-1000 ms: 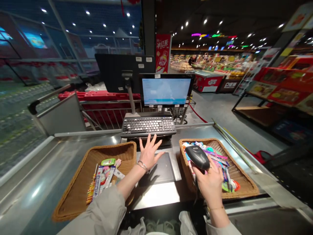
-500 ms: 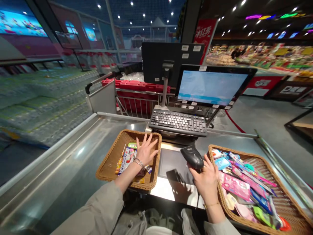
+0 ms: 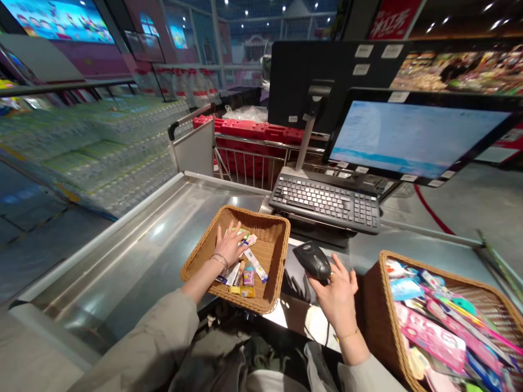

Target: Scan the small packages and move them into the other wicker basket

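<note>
My left hand (image 3: 229, 246) reaches into the left wicker basket (image 3: 273, 256), fingers spread flat over the small packets (image 3: 250, 267) lying in it. It rests on them without a visible grip. My right hand (image 3: 335, 294) is closed round the handle of a black barcode scanner (image 3: 314, 259), held over the dark scan plate (image 3: 295, 275) between the two baskets. The right wicker basket (image 3: 373, 310) stands beside that hand, full of several colourful packets (image 3: 429, 332).
A grey keyboard (image 3: 327, 198) and a tilted touchscreen (image 3: 412, 139) stand behind the baskets, with a second dark monitor (image 3: 322, 71) behind them. The steel counter (image 3: 134, 256) stretches left. A red-handled shopping trolley (image 3: 245, 147) is parked beyond.
My view swung left and down. My left hand went from the scan plate into the left basket and settled on the packets. My right hand kept the scanner, now over the plate.
</note>
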